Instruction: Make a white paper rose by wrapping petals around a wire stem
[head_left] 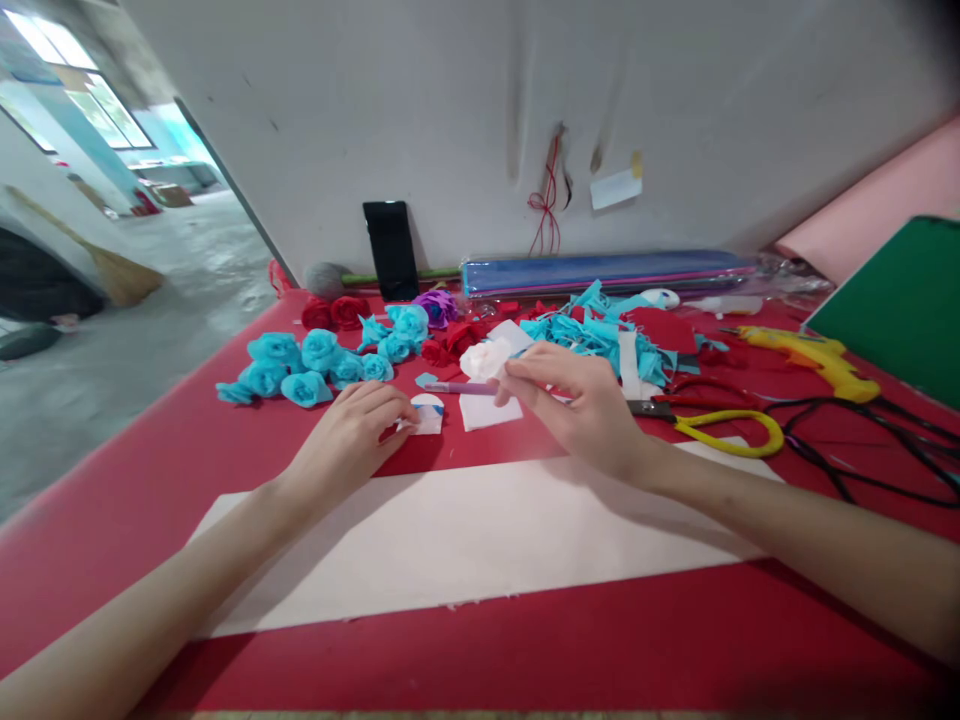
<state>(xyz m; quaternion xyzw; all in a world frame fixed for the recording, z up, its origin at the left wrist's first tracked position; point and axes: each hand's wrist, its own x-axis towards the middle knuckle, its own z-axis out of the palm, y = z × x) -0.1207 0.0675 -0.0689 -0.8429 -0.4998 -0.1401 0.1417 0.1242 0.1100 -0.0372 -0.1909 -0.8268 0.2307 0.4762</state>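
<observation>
My left hand [352, 440] rests on the red table [150, 470] with its fingertips pinched on a small round white and blue paper piece [429, 411]. My right hand [577, 405] is closed on a purple pen [459, 388], whose tip points left towards that piece. A white paper flower [484, 359] lies just beyond the right fingers, and a small white square of paper [487, 410] sits under the pen. A long white sheet [480, 545] lies flat under both wrists.
Several blue paper roses [315, 365], red roses [334, 312] and a purple one [437, 306] lie at the back left. Blue scraps [592, 335], yellow-handled scissors [720, 430], a yellow glue gun [817, 360] with black cable, a phone [390, 250] and rolled sheets [607, 270] line the wall.
</observation>
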